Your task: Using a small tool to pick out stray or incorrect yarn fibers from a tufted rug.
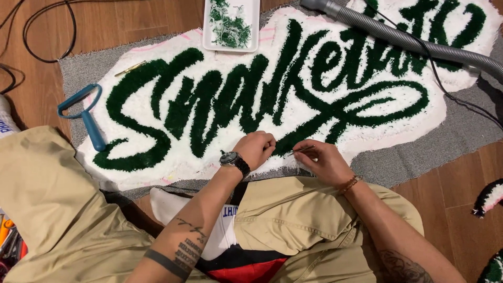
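A tufted rug (293, 84) in white pile with dark green script lettering is spread on a grey backing cloth (419, 157) over a wooden floor (105, 26), and everything else is placed in relation to it. At the rug's near edge the left hand (255, 149) is rested on the pile with its fingers curled inward and pressed down on the yarn — no separate object can be seen gripped in it. Just beside it, also at the near edge, the right hand (325, 161) is closed around a thin metal tool (299, 151), pinched between thumb and fingertips, with the tip pointed toward the left hand and laid close to the pile.

At the rug's far edge a shallow white rectangular tray (231, 46) is set partly on the pile — it is filled with loose green and white yarn clippings (228, 25). On the rug's left end a blue handled scraper-like tool (86, 115) is laid, and a small brass-coloured tool (130, 67) is seen beyond it. Across the rug's far right corner a grey ribbed hose (408, 39) is stretched, with a thin black cable (445, 86) trailed beside it
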